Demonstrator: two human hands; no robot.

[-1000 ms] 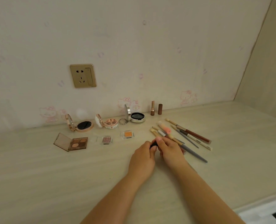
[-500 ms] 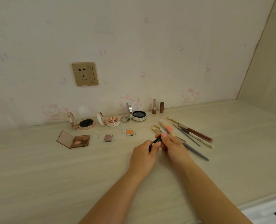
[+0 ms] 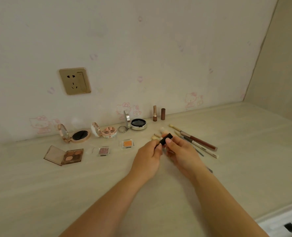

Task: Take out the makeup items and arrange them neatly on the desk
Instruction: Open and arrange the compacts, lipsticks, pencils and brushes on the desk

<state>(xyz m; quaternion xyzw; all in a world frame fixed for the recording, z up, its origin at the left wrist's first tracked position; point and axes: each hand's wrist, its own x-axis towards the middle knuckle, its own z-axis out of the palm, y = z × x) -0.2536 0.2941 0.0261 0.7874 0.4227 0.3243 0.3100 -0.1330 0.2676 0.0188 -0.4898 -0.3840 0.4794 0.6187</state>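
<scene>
Above the pale wooden desk (image 3: 227, 168), both hands — left hand (image 3: 147, 159), right hand (image 3: 181, 153) — pinch a small black tube (image 3: 165, 139); loose fingers could drop it onto the thin brushes (image 3: 193, 139).

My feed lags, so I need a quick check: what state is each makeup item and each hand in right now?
black tube: lifted, held by both hands
left hand: pinches the tube's lower end
right hand: grips the tube
rose-gold compact: lid open
patterned compact: lid open
silver compact: lid open
eyeshadow palette: lid open
lipstick: uncapped, upright
lipstick cap: upright beside it
</scene>
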